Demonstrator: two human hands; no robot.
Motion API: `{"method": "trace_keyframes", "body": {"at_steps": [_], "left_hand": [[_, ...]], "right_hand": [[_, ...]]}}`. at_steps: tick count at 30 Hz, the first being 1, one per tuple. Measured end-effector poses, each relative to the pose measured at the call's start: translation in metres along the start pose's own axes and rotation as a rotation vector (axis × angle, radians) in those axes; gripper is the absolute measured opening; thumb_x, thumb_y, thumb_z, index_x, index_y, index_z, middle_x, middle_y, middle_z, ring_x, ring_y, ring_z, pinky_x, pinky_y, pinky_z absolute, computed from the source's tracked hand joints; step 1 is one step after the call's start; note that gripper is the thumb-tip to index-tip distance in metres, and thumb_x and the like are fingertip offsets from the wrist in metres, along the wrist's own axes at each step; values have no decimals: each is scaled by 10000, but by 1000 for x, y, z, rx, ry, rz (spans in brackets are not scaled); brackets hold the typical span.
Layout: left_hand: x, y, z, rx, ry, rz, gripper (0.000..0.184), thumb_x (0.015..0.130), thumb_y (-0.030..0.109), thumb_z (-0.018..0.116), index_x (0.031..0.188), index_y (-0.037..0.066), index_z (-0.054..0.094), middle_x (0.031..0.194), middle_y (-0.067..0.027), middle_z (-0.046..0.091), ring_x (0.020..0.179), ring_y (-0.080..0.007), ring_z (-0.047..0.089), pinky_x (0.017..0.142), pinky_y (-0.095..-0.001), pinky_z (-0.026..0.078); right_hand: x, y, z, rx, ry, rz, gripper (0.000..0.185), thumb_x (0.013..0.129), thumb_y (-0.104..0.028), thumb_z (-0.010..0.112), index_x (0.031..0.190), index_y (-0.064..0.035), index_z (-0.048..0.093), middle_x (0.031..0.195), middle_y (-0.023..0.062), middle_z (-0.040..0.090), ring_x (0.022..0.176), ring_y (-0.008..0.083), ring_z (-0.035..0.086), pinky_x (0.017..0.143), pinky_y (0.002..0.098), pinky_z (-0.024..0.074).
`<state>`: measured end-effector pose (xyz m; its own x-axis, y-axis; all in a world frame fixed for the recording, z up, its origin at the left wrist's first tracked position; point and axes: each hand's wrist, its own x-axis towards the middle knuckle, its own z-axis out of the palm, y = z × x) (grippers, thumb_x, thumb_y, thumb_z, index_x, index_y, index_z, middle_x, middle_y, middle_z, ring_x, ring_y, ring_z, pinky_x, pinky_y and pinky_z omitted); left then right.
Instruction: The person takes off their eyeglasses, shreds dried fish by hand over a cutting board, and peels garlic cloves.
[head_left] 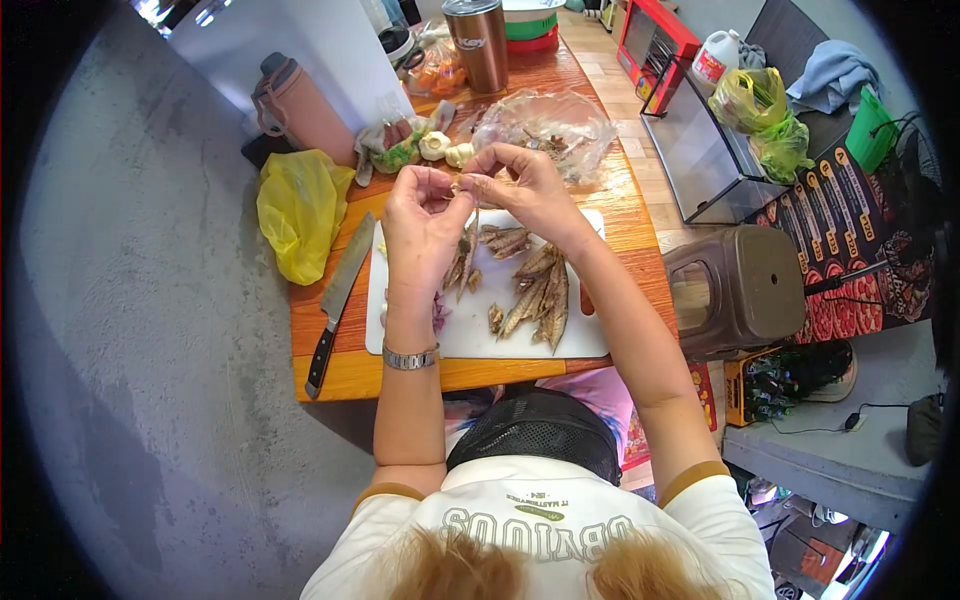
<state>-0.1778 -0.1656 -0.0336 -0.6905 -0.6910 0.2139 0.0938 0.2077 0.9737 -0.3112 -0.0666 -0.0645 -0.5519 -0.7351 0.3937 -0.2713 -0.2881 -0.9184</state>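
My left hand (pixel 422 225) and my right hand (pixel 528 192) meet above the far part of a white cutting board (pixel 470 335). Fingertips of both are pinched around a small piece of dried fish (pixel 457 186), mostly hidden by the fingers. Under and beside my hands lie several split brown dried fish (pixel 540 295) on the board. Chopped purple onion (pixel 440 312) shows partly behind my left wrist. A large knife (pixel 342 296) with a black handle rests on the table left of the board. Beyond my hands spreads a clear plastic bag (pixel 550 125) with fish scraps in it.
Garlic bulbs (pixel 436 147), a yellow plastic bag (pixel 303 212), a pink bottle (pixel 305 110) and a copper tumbler (pixel 478 48) stand or lie around the wooden table (pixel 635 225). A brown stool (pixel 745 285) and a glass tank (pixel 700 160) are to the right.
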Motion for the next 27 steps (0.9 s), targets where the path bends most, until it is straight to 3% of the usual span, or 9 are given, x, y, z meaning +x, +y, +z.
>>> {"method": "trace_keyframes", "body": {"at_steps": [16, 20, 23, 27], "left_hand": [[0, -2, -2, 29, -10, -8, 225, 871, 38, 774, 1030, -14, 622, 961, -46, 678, 808, -81, 639, 740, -241, 551], [0, -2, -3, -72, -33, -55, 195, 893, 42, 762, 1037, -21, 647, 949, -46, 690, 805, -75, 641, 738, -238, 551], [1, -3, -5, -2, -2, -9, 184, 907, 54, 759, 1044, -27, 666, 927, -47, 701, 801, -72, 645, 734, -236, 552], [0, -3, -5, 24, -12, -22, 181, 909, 61, 760, 1042, -28, 676, 911, -42, 709, 790, -69, 646, 726, -232, 549]], "right_hand": [[-1, 12, 6, 90, 93, 96, 189, 962, -152, 738, 945, 35, 719, 805, 29, 706, 784, 58, 594, 693, 267, 516], [0, 6, 6, 80, 67, 66, 178, 968, -135, 726, 962, 43, 714, 839, 38, 715, 798, 64, 607, 707, 268, 525], [-2, -2, 6, 134, -25, 92, 125, 1015, -92, 684, 1053, 26, 676, 968, 1, 678, 897, 44, 603, 805, 228, 529], [-2, -3, 6, 138, -38, 120, 120, 1016, -90, 680, 1046, 26, 674, 969, 2, 674, 900, 45, 601, 801, 231, 528]]}}
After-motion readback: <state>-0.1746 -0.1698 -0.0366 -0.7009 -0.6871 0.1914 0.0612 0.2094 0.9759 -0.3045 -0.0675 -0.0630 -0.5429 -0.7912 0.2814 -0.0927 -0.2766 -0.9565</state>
